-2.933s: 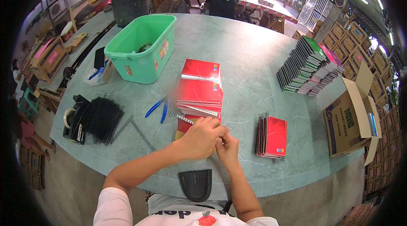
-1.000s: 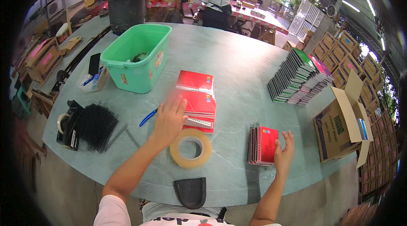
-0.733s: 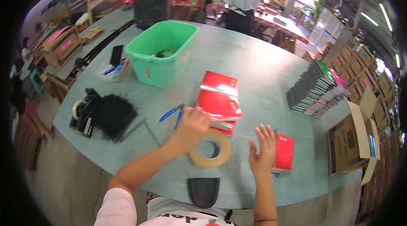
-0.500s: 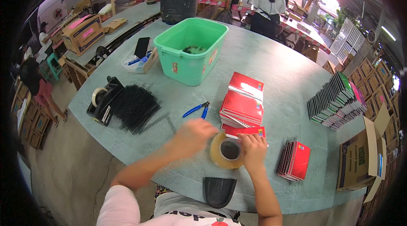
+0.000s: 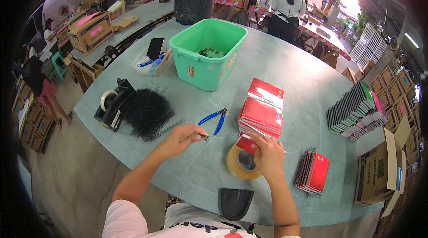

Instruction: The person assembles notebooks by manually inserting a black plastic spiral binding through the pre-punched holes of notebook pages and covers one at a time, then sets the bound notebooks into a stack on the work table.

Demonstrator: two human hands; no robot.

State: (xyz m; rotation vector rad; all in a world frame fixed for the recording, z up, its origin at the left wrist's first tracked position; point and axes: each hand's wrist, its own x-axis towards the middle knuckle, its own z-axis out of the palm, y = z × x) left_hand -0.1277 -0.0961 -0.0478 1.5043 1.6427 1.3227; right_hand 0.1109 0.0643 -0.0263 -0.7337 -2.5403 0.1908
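My left hand (image 5: 182,140) pinches a short black spiral binding coil (image 5: 204,137) above the table, left of the tape roll. With fingers closed over it, my right hand (image 5: 268,152) grips a small red notebook (image 5: 245,144), partly hidden beneath them. That notebook leans on a large roll of clear tape (image 5: 238,166) lying flat. Just beyond it rises a stack of red notebooks (image 5: 262,115). Blue-handled cutting pliers (image 5: 215,120) lie with handles spread between my left hand and the stack. A heap of black coils (image 5: 145,112) spreads farther left.
A black tape dispenser (image 5: 113,106) stands beside the coils. Behind are a green tub (image 5: 209,70) and a small tray (image 5: 156,65) with a phone. Coil-bound red notebooks (image 5: 314,172), stacked notebooks (image 5: 356,111) and an open carton (image 5: 376,171) occupy the right. A black scoop-shaped piece (image 5: 236,204) lies near me.
My left hand has drawn back leftward from beside the red notebook, and the coil in its fingers now shows. The right hand stays at the notebook, its fingers further over it. The view has shifted slightly.
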